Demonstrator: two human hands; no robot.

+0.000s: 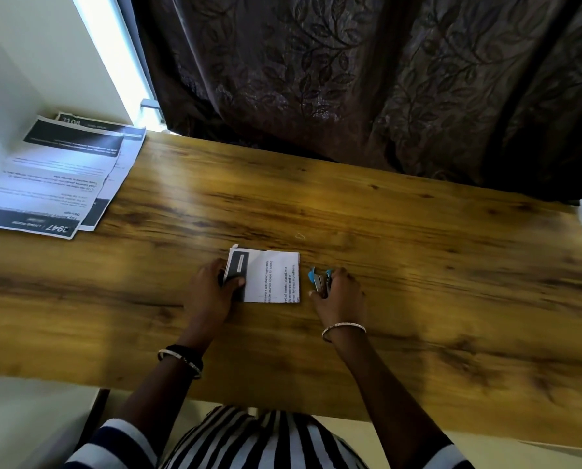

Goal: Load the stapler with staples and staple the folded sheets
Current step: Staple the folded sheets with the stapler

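Note:
A small stack of folded printed sheets lies flat in the middle of the wooden table. My left hand rests on the stack's left edge, thumb pressing on its dark printed band. Just right of the sheets, my right hand is closed around a small blue and metal stapler, whose blue tip points up and away from me. The stapler sits beside the paper, not over it. A tiny loose staple lies on the table beyond the sheets.
Several unfolded printed pages lie spread at the table's far left corner. A dark leaf-patterned curtain hangs along the table's far edge. A white wall stands on the left. The near table edge runs just above my striped shirt.

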